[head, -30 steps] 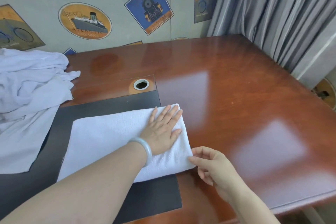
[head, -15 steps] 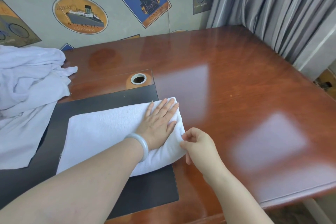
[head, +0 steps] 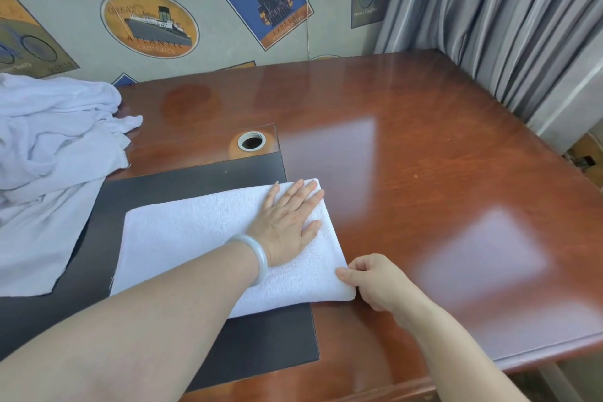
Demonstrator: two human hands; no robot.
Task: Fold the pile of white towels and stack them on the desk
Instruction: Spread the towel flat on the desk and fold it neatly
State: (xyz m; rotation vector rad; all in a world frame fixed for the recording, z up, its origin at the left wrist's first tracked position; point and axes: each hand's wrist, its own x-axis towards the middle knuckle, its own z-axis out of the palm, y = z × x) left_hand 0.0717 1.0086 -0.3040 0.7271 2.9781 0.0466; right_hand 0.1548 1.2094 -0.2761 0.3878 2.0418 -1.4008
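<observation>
— Now, where does your folded towel (head: 195, 238) lie?

— Centre of the frame: it lies flat on the black mat (head: 182, 183), with its right end reaching onto the bare wood of the desk (head: 424, 173).

— And your hands?

— Your left hand (head: 287, 222) presses flat on the towel's right half, fingers straight and slightly spread. A pale bracelet (head: 257, 258) circles that wrist. Your right hand (head: 375, 281), lower centre-right, pinches the towel's near right corner, thumb on top and fingers curled at the edge.

— The rest?

— Left edge of the frame: your pile of white towels (head: 49, 147) sits heaped and unfolded on the desk, with one loose sheet draped over the mat's left side. A cable hole (head: 251, 141) lies just above the mat.
</observation>
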